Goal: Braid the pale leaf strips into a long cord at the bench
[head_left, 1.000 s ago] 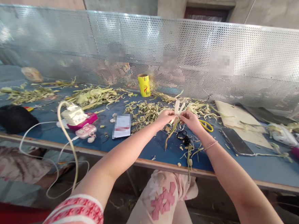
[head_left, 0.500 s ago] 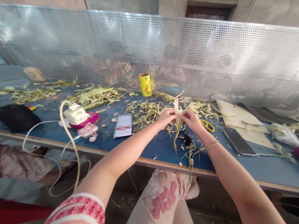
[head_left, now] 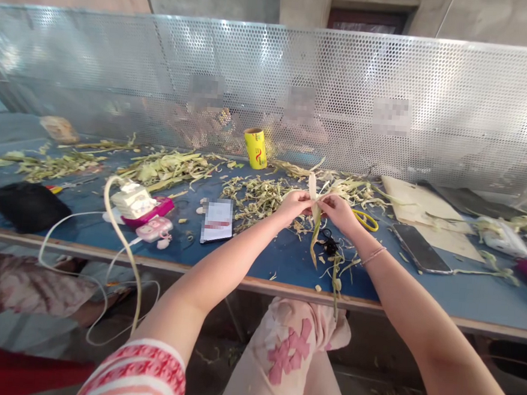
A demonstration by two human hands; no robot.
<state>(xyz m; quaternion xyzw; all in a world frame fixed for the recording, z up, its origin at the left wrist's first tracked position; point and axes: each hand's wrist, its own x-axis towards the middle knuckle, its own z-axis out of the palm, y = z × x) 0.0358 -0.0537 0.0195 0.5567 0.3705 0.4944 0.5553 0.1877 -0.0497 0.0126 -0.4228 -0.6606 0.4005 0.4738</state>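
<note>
My left hand (head_left: 297, 204) and my right hand (head_left: 336, 211) meet over the table, fingertips closed on one long, pale plant stalk (head_left: 315, 240). Its whitish broad end sticks up above my fingers, and a greenish, browning tail hangs down below them. Just behind and left of my hands lies a heap of short, dry-looking plant scraps (head_left: 258, 200). A yellow loop (head_left: 365, 221) lies beside my right wrist, and a black cord (head_left: 329, 245) is below my hands. More limp stalks (head_left: 338, 272) hang over the table's front edge.
A yellow roll (head_left: 255, 149) stands before the perforated metal screen (head_left: 163, 82). A phone (head_left: 421, 249) and cardboard (head_left: 421, 202) lie right; a card (head_left: 217, 219), charger block (head_left: 132, 199), black pouch (head_left: 28, 206) and stalk pile (head_left: 170, 170) left. A cable (head_left: 121, 229) drops off the edge. Someone's leg (head_left: 27, 283) shows at left.
The stalk's hanging tail has swung slightly right, and its upper end has shifted a little. My hands keep nearly the same place. The other person's hand at far left has mostly left the view.
</note>
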